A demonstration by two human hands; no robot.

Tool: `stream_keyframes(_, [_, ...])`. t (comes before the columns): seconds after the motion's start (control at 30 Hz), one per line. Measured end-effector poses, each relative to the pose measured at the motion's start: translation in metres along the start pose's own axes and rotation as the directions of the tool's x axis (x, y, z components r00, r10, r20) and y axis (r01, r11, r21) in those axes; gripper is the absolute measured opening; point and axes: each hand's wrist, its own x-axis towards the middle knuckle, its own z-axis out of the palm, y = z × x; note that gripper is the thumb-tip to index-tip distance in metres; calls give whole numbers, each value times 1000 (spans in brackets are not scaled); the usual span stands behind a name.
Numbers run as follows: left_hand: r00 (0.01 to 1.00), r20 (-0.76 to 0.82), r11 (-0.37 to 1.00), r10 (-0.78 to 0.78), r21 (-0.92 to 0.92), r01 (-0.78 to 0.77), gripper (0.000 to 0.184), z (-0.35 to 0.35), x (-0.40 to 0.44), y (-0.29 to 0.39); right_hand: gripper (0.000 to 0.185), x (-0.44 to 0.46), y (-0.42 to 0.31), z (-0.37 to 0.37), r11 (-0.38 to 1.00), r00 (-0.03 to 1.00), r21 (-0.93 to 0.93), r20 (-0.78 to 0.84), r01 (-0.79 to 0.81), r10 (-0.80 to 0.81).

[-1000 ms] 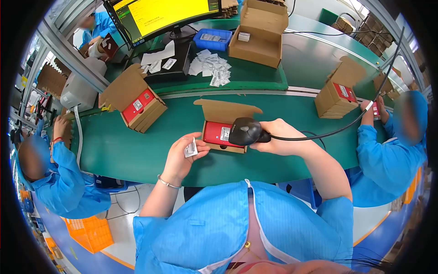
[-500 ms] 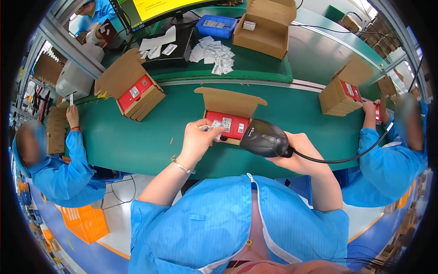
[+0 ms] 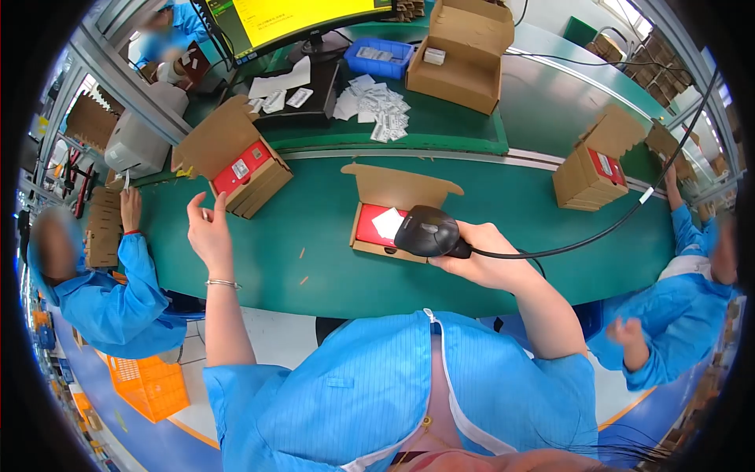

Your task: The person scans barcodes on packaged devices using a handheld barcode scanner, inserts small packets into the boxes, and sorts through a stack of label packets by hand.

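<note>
An open cardboard box with red contents lies in front of me, its lid raised at the back. A blank white slip rests on the red surface. My right hand is wrapped round a black corded scanner, whose head covers the box's right side. Off to the left, my left hand is raised over the table, fingers apart and empty. It is nearest to a stack of boxes, the top one open with red contents.
Loose labels, a blue tray and an open box stand behind, near a monitor. More boxes stand right. Co-workers sit left and right; another person is at back left.
My left hand has left the box, moved left and let go of the labels. A white slip now lies on the red contents. The scanner has shifted left. The right co-worker's arms have spread apart.
</note>
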Motion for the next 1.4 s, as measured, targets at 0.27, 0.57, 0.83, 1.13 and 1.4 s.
stream_keyframes(0.27, [961,228,982,-158,141,128,41,23,42,-37,37,-9,-6,3,999,999,36,-49,-12,14])
stream_keyframes(0.57, [921,355,988,157,-65,-144,20,-16,15,-18,55,-41,-29,-4,938,956,183,-50,294,-290])
stream_keyframes(0.83, [809,553,952,202,-306,-29,19,-17,-44,36,48,-51,-30,3,906,925,192,-138,376,-354])
stream_keyframes(1.13, [712,639,941,292,-325,-94,23,47,-70,87,53,-76,-10,-8,978,964,102,-215,181,-156])
stream_keyframes(1.4, [392,904,583,170,-413,700,31,17,-60,95,38,-38,-7,-17,995,990,1,-104,100,-99])
